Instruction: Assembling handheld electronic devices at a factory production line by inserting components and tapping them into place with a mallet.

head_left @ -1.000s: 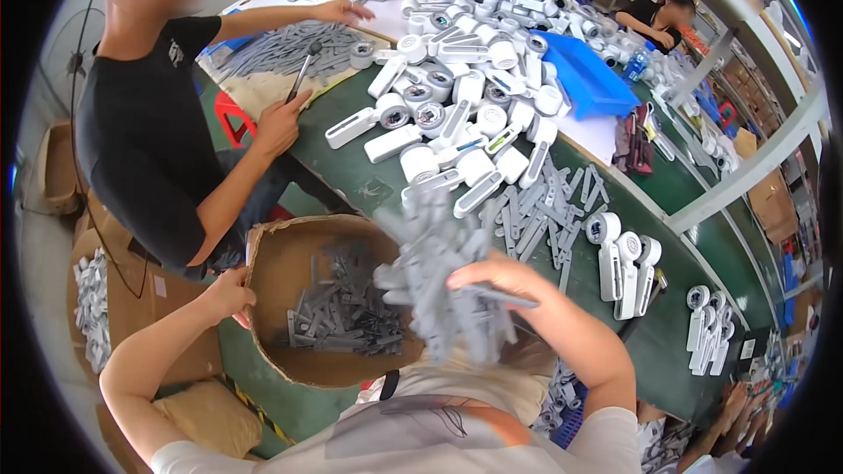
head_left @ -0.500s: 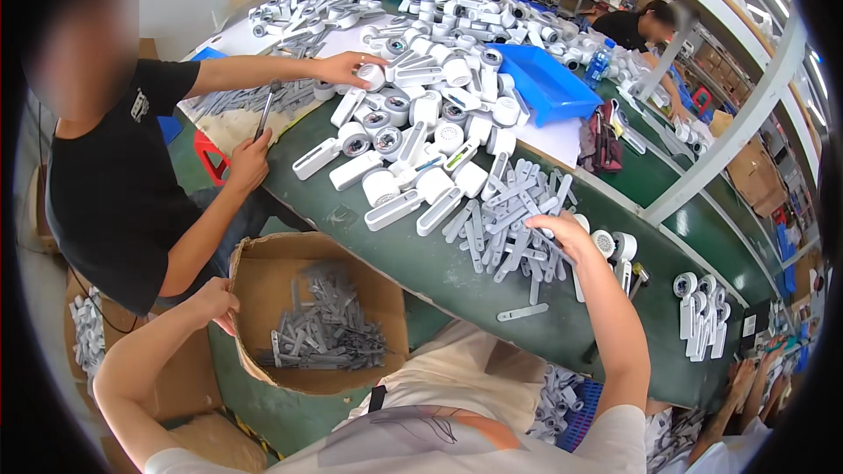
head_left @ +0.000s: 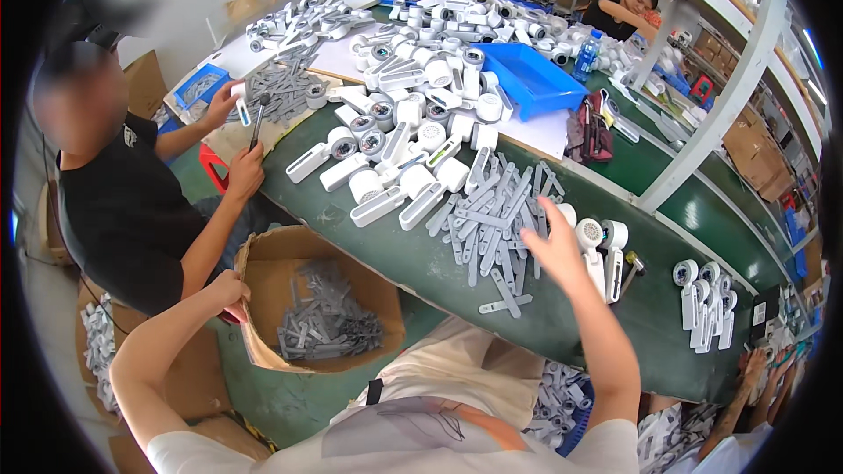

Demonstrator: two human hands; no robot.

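My left hand (head_left: 230, 291) grips the left rim of an open cardboard box (head_left: 386, 347), fingers wrapped over its edge. Many loose grey plastic strips (head_left: 329, 320) lie inside it. At the right side of a pile of similar grey strips (head_left: 492, 215) on the bench is my right hand (head_left: 558, 247), fingers spread and nothing held. Whether its fingertips touch the strips, I cannot tell. Just beyond that hand stand white handheld fans (head_left: 592, 250) and a small hammer (head_left: 632, 270). A large heap of white fans (head_left: 413, 123) covers the bench to the left of the pile.
At the left a co-worker (head_left: 123, 202) holds a white fan part and a dark-headed tool (head_left: 258, 118). A blue tray (head_left: 537, 88) and a bottle (head_left: 587, 56) stand farther back. More fans (head_left: 702, 303) lie at the right, near a metal shelf post (head_left: 720, 92).
My right hand's fingers have spread apart beside the pile, and several strips have shifted toward the near edge. The co-worker's hand has drawn back from the heap with a white fan part.
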